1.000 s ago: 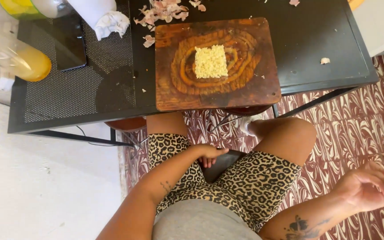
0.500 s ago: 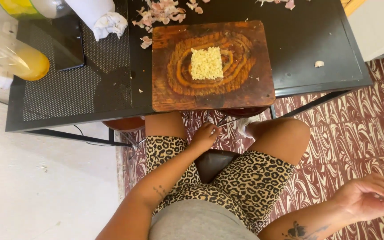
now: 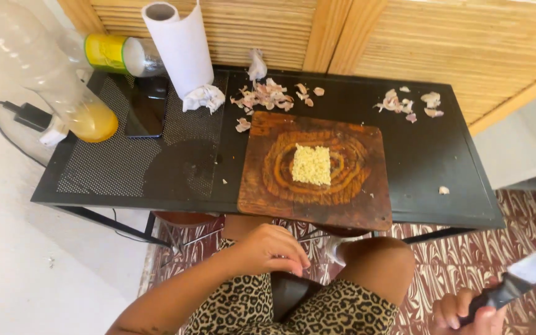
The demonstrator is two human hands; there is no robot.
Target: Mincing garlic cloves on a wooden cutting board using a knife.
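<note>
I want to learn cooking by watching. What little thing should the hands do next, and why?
Probably bring the knife up to the wooden board. The right hand grips it low beside the knee, away from the table, the left hand is empty over the lap, and the chopped garlic sits in a neat pile there.

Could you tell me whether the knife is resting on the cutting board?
No, the right hand holds the knife low beside the knee, away from the cutting board.

From my remote seat I see bare forearms with no sleeves and no rings or watch visible on the left hand (image 3: 271, 249) or the right hand (image 3: 466, 313). The leopard-print shorts (image 3: 317, 310), tan with dark spots, end above a bare knee.
</note>
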